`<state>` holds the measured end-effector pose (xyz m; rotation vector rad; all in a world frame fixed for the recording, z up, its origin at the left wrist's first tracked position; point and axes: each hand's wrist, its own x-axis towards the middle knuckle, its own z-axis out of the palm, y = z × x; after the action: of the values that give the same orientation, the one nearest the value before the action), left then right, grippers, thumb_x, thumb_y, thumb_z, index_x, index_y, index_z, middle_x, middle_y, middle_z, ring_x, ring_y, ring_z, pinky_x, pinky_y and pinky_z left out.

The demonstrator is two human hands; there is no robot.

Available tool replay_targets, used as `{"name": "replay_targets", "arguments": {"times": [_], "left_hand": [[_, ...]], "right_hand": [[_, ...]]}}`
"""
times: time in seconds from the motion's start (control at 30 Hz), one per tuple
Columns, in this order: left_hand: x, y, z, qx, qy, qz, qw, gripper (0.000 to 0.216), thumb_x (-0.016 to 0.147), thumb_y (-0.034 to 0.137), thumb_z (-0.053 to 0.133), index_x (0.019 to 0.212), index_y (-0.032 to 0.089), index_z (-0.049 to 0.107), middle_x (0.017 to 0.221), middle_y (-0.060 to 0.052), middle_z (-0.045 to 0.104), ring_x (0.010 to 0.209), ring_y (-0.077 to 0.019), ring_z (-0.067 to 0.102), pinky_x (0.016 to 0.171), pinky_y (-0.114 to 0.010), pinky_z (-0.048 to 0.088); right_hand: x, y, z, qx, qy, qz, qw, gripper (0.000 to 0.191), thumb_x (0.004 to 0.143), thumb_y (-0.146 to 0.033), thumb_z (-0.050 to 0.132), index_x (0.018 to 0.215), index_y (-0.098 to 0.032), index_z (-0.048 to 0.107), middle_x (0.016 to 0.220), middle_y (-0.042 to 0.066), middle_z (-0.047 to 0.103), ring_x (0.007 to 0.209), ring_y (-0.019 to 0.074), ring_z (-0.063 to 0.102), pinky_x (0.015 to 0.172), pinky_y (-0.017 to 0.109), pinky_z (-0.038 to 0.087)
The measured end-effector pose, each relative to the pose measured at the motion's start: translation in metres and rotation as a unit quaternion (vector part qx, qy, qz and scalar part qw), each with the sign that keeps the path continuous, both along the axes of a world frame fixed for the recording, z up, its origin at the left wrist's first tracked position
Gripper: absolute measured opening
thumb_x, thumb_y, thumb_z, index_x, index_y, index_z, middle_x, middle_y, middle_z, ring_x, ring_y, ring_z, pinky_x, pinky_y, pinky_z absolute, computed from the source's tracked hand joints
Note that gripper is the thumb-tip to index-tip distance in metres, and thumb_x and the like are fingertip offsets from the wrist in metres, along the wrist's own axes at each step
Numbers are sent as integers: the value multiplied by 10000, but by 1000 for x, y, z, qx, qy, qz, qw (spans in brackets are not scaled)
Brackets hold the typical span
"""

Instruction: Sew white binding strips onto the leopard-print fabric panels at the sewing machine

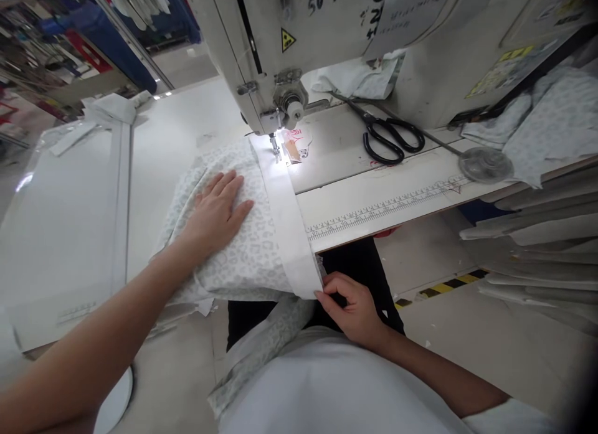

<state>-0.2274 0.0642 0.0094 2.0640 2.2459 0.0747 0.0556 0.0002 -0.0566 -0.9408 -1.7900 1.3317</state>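
Observation:
A pale patterned fabric with a plain white band along its right edge lies on the sewing table and runs up to the needle of the sewing machine. My left hand rests flat on the fabric, fingers stretched out. At the table's near edge my right hand pinches the lower end of the white band. More of the patterned fabric hangs down over my lap.
Black-handled scissors lie on the machine bed to the right of the needle. A printed ruler runs along the table's front. A round metal disc and a heap of patterned cloth sit at the right, above stacked grey pieces.

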Motion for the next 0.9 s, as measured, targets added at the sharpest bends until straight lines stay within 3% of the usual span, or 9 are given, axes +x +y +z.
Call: {"name": "replay_targets", "arguments": {"times": [0.33, 0.47, 0.57, 0.67, 0.77, 0.9], "left_hand": [[-4, -3, -1, -2, 8, -19, 1000, 584, 916, 488, 273, 1417, 189, 274, 1491, -47, 252, 1380, -276, 172, 1109, -483, 188], [0, -7, 4, 6, 10, -24, 1000, 569, 912, 468, 324, 1398, 174, 311, 1491, -80, 245, 1380, -299, 161, 1106, -511, 192], [20, -14, 11, 25, -25, -47, 998, 469, 915, 388, 369, 1330, 176, 415, 1497, -82, 223, 1383, -294, 155, 1098, -515, 230], [42, -24, 13, 16, -131, -98, 986, 376, 921, 333, 384, 1265, 216, 483, 1471, -44, 297, 1364, -238, 242, 1073, -453, 329], [51, -32, 6, 15, -183, -133, 974, 380, 915, 365, 420, 1251, 208, 499, 1437, -53, 363, 1362, -229, 249, 1078, -442, 326], [50, -39, 1, -14, -157, -160, 974, 504, 888, 475, 447, 1335, 244, 414, 1463, -47, 319, 1371, -280, 208, 1079, -530, 266]], "right_hand": [[2, 0, -2, 110, -26, 17, 993, 212, 872, -183, 509, 667, -203, 460, 632, -18, 510, 573, 110, 485, 534, 234, 406], [6, 4, 0, 170, -22, 61, 983, 72, 881, -146, 504, 912, -196, 544, 706, 6, 579, 638, 131, 531, 589, 258, 459], [10, 14, 6, 225, -10, 146, 963, 257, 886, -83, 446, 1101, -196, 530, 821, 44, 632, 750, 158, 567, 686, 308, 501], [12, 25, 14, 283, -11, 198, 938, 341, 885, -38, 393, 1180, -166, 504, 900, 81, 659, 842, 176, 590, 752, 330, 519], [12, 31, 21, 351, -27, 204, 913, 317, 901, -46, 408, 1186, -137, 511, 893, 88, 685, 864, 183, 601, 789, 340, 519], [10, 31, 28, 380, -28, 184, 906, 222, 897, -60, 468, 1069, -132, 587, 816, 62, 679, 793, 160, 603, 743, 318, 519]]}}
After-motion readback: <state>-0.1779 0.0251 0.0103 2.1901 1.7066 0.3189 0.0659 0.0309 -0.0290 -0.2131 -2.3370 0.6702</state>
